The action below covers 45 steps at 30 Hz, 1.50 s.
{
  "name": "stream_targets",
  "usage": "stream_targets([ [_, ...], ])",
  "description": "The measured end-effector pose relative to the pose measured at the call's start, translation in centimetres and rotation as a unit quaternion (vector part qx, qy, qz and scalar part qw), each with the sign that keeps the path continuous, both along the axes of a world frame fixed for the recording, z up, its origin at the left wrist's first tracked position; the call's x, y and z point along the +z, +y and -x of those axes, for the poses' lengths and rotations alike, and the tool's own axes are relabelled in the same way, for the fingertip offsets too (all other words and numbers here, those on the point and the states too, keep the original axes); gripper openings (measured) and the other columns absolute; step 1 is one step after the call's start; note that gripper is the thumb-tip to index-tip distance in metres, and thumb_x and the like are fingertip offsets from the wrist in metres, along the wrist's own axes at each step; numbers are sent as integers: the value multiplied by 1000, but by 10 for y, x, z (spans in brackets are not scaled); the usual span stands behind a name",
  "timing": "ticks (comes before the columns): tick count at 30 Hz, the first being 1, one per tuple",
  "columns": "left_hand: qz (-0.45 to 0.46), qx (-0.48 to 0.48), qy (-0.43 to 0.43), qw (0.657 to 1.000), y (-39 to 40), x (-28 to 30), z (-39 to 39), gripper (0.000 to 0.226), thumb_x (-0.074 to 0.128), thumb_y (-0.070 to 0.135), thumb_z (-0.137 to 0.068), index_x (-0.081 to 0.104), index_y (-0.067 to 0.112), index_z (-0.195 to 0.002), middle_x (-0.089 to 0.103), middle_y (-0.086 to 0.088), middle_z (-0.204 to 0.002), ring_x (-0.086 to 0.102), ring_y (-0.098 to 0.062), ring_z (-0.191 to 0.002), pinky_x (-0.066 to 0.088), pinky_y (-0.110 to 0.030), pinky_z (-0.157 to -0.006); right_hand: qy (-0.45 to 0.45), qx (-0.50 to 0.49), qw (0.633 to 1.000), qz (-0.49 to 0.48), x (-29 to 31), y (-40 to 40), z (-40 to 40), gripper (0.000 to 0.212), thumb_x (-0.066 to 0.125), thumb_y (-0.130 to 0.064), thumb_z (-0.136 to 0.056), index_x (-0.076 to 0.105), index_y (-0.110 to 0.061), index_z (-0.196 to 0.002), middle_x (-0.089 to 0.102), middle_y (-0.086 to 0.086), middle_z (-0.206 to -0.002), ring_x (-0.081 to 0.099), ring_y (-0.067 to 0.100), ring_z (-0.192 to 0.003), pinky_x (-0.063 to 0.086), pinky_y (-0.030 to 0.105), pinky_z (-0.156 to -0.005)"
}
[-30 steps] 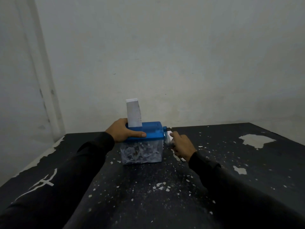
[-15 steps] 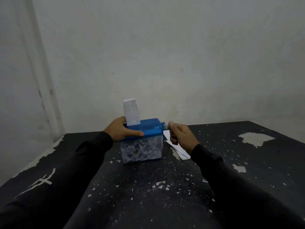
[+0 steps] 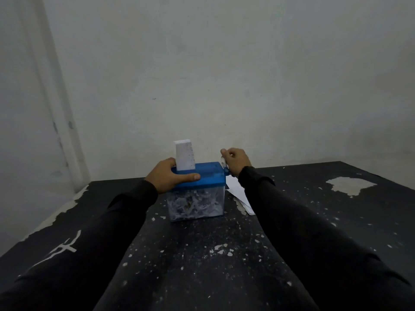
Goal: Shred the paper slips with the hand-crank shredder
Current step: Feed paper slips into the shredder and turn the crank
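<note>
white flecks and bare worn patches scatter the black bench [image 3: 314,221]. toward its far edge stands the shredder [image 3: 197,189], clear bin full of shreds. the left hand [image 3: 167,176] grips its blue lid; the right hand [image 3: 235,160] curls round the crank. a paper slip [image 3: 184,157] stands upright in the slot, more slips [image 3: 239,193] lie just beside. a pale wall [image 3: 224,63] rises behind.

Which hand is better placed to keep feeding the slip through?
Right. The right hand grips the crank beside the shredder, while the left hand holds its lid steady near the upright slip.
</note>
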<state>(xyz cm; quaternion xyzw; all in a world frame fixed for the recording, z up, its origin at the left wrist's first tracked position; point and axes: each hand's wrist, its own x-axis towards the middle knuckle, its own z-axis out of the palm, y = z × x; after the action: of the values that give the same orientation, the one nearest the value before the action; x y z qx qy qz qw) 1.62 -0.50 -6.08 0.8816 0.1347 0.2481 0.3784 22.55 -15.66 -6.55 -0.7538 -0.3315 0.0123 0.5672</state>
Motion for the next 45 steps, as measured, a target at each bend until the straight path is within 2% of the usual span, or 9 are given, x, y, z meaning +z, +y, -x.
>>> stream_targets([
  [4, -7, 4, 10, 1000, -5, 3, -2, 63, 83, 58, -65, 67, 24, -116, 69, 10, -108, 64, -1, -94, 47, -9, -70, 16, 10, 998, 67, -37, -14, 14, 50, 48, -32, -106, 46, -15, -59, 46, 0, -57, 41, 16, -53, 35, 26, -51],
  [8, 6, 5, 17, 1000, -2, 5, -2, 64, 85, 60, -62, 69, 26, -114, 71, 10, -107, 65, -4, -94, 49, -15, -73, 26, 11, 997, 75, -62, -44, 43, 53, 40, -31, -109, 50, -15, -60, 52, -4, -58, 46, 10, -53, 35, 15, -45],
  [13, 1, -6, 26, 1000, 2, 5, -5, 82, 85, 70, -54, 69, 24, -120, 70, 6, -115, 65, -9, -99, 50, -22, -82, 54, 13, 998, -16, -71, -63, 66, 47, 41, -36, -107, 54, -13, -68, 52, 4, -64, 43, 15, -58, 37, 29, -58],
  [17, -21, 6, 38, 999, 5, 6, -6, 94, 85, 73, -56, 66, 20, -131, 68, 2, -122, 63, -17, -106, 48, -31, -92, 114, 112, 980, -117, -43, -80, 79, 28, 44, -22, -105, 50, -14, -79, 38, -8, -58, 31, 10, -50, 30, 21, -44],
  [24, -16, -15, 23, 1000, 5, 5, -1, 89, 86, 71, -53, 62, 26, -126, 66, 8, -121, 62, -5, -103, 51, -30, -92, 5, 87, 995, -41, 19, -65, 46, 38, 57, -47, -100, 59, -16, -77, 50, 2, -65, 44, 18, -54, 37, 26, -45],
  [28, -17, -12, 18, 1000, 5, 3, -1, 100, 83, 79, -46, 62, 24, -128, 67, 9, -120, 64, -9, -105, 51, -26, -87, 26, 52, 997, -52, 23, -32, 22, 27, 65, -43, -96, 57, -18, -101, 63, 8, -83, 51, 18, -58, 42, 22, -44],
  [32, -31, 23, 30, 999, 12, -1, -2, 95, 83, 84, -46, 65, 22, -116, 69, 3, -111, 67, -16, -98, 57, -37, -86, 46, 3, 999, -4, -13, -7, 9, 34, 62, -37, -98, 60, -14, -73, 54, 5, -66, 48, 21, -55, 38, 23, -42],
  [38, -38, -10, 31, 999, -1, 7, 2, 57, 83, 72, -61, 76, 27, -97, 75, 4, -92, 69, -9, -82, 54, -31, -76, 41, 13, 995, 95, -57, -42, 37, 49, 42, -32, -108, 52, -15, -63, 52, -3, -61, 44, 10, -52, 36, 20, -48],
  [45, -54, 3, 48, 997, -4, 12, 1, 54, 84, 53, -71, 68, 25, -114, 63, 13, -108, 59, -3, -92, 46, -17, -72, 85, 49, 993, -66, -39, -78, 73, 35, 48, -25, -102, 58, -10, -73, 48, -8, -53, 40, 7, -47, 34, 16, -41],
])
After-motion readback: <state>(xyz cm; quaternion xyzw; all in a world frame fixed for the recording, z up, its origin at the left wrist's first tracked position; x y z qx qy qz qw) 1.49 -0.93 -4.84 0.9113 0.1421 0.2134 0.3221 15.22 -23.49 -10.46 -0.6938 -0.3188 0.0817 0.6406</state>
